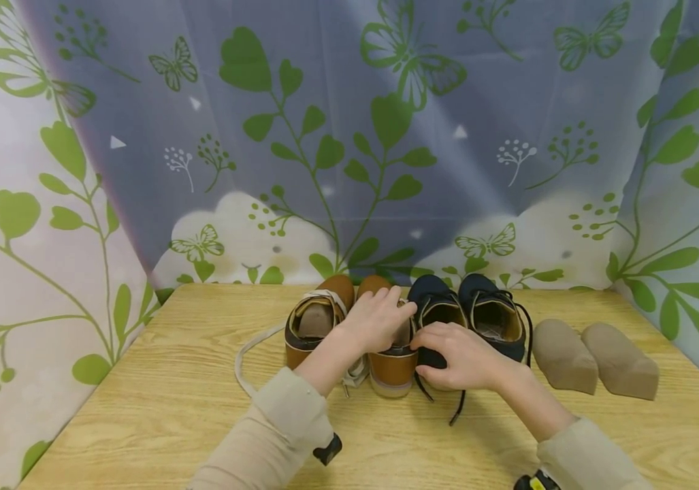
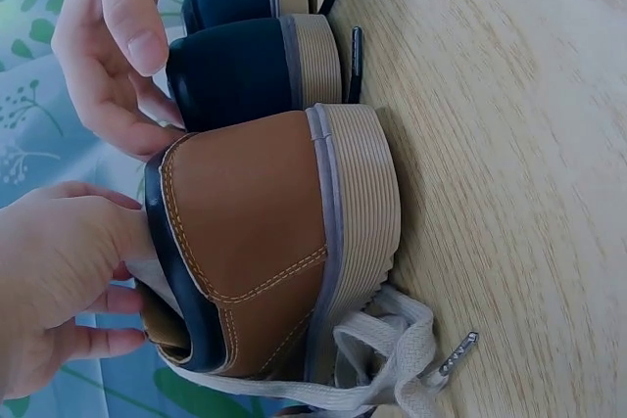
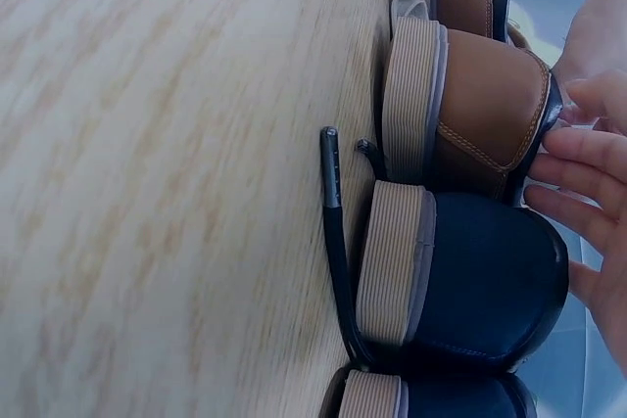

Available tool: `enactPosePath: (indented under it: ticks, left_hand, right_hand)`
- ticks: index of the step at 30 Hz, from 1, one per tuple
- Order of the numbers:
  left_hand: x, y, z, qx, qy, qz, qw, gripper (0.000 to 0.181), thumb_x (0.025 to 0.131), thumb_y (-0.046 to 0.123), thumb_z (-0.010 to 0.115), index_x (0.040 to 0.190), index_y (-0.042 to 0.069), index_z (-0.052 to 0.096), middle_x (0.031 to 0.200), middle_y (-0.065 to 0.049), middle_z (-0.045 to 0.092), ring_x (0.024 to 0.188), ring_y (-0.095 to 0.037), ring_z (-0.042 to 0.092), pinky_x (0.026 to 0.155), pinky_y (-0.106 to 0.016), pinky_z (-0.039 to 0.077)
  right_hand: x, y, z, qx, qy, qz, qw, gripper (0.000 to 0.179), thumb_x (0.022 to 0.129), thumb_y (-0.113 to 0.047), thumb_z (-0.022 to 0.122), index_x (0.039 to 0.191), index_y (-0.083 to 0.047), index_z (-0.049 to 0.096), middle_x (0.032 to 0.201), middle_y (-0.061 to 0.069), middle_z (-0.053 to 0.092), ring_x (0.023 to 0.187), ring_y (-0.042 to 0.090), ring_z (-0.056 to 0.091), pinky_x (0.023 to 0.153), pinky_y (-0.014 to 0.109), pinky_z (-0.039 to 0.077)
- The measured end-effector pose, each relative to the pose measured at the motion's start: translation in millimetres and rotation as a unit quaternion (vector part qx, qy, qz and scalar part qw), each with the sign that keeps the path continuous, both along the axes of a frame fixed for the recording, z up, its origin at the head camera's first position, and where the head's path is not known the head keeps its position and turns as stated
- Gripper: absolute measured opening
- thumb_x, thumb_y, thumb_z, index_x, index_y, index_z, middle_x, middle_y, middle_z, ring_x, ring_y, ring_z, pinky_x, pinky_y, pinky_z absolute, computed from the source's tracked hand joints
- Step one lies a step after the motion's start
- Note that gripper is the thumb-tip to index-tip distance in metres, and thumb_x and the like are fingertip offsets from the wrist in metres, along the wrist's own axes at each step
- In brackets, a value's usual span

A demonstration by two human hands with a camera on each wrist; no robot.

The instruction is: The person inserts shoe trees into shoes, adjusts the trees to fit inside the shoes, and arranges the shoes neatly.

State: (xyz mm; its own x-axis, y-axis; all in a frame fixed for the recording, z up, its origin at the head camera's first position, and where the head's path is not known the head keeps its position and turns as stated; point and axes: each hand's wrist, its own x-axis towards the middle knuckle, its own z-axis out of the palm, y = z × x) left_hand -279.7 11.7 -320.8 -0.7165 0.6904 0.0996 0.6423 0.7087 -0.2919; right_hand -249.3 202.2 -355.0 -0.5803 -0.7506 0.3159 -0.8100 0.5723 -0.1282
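Observation:
My left hand (image 1: 380, 320) reaches over the opening of the right-hand brown leather shoe (image 1: 393, 373). Its fingers close around a beige shoe insert (image 1: 402, 335) inside, partly hidden by the hand and the collar. My right hand (image 3: 598, 163) has its fingertips at the heel collar of that shoe, while the thumb lies beside the heel of the nearer navy shoe (image 3: 490, 286). Both of these shoes stand upright, heels towards me. The other brown shoe (image 1: 300, 354), to the left, has an insert (image 1: 315, 320) in its opening.
Another navy shoe (image 1: 496, 316) stands at the right of the row. Two beige inserts (image 1: 565, 357) lie beyond it on the wooden table (image 1: 159, 408). A cream lace (image 1: 240, 364) loops out on the left, and a black lace (image 1: 456, 408) trails forward. Behind hangs a patterned cloth (image 1: 337, 136).

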Motion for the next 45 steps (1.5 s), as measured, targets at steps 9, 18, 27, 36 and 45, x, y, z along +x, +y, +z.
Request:
enactPosePath:
  ticks: [9, 18, 27, 36, 45]
  left_hand:
    - [-1.4, -1.8, 4.8, -0.022, 0.006, -0.026, 0.9994, 0.036, 0.090, 0.020, 0.061, 0.125, 0.024, 0.055, 0.129, -0.006, 0.045, 0.109, -0.021, 0.050, 0.084, -0.034, 0.045]
    - [-1.6, -1.5, 3.2, -0.040, 0.055, -0.042, 0.9968, 0.027, 0.091, 0.023, 0.060, 0.118, 0.026, 0.060, 0.123, 0.001, 0.053, 0.107, -0.018, 0.051, 0.077, -0.031, 0.042]
    - [-1.4, 2.5, 2.2, -0.053, 0.050, -0.024, 0.9971, 0.028, 0.091, 0.025, 0.060, 0.118, 0.025, 0.057, 0.120, 0.000, 0.053, 0.105, -0.017, 0.051, 0.075, -0.030, 0.039]
    - [-3.0, 5.1, 0.6, -0.054, 0.032, -0.008, 0.9980, 0.030, 0.090, 0.025, 0.061, 0.120, 0.024, 0.055, 0.123, -0.002, 0.050, 0.107, -0.019, 0.050, 0.078, -0.031, 0.041]
    - [-5.8, 3.9, -4.6, -0.045, 0.039, -0.015, 0.9981, 0.031, 0.088, 0.024, 0.063, 0.118, 0.023, 0.055, 0.119, -0.002, 0.050, 0.099, -0.018, 0.052, 0.075, -0.029, 0.041]
  right_hand:
    - [0.3, -0.5, 0.7, -0.004, 0.002, 0.001, 1.0000, 0.025, 0.087, -0.027, 0.064, 0.106, -0.011, 0.065, 0.109, 0.002, 0.060, 0.099, 0.021, 0.057, 0.083, 0.041, 0.046]
    - [0.6, -0.4, -0.7, -0.004, -0.005, -0.003, 1.0000, 0.024, 0.087, -0.027, 0.063, 0.106, -0.011, 0.064, 0.109, 0.002, 0.060, 0.099, 0.021, 0.057, 0.082, 0.041, 0.046]
    - [0.7, -1.6, -0.5, -0.003, 0.003, -0.001, 1.0000, 0.023, 0.087, -0.026, 0.063, 0.104, -0.011, 0.064, 0.107, 0.002, 0.060, 0.097, 0.021, 0.057, 0.082, 0.040, 0.046]
    - [0.1, -2.0, -0.5, 0.000, 0.005, -0.001, 1.0000, 0.023, 0.086, -0.027, 0.064, 0.103, -0.012, 0.064, 0.105, 0.001, 0.061, 0.095, 0.020, 0.058, 0.082, 0.040, 0.046]
    - [0.6, -1.1, -0.7, 0.001, -0.001, -0.006, 1.0000, 0.023, 0.087, -0.027, 0.063, 0.104, -0.012, 0.064, 0.106, 0.001, 0.060, 0.096, 0.020, 0.057, 0.082, 0.041, 0.046]
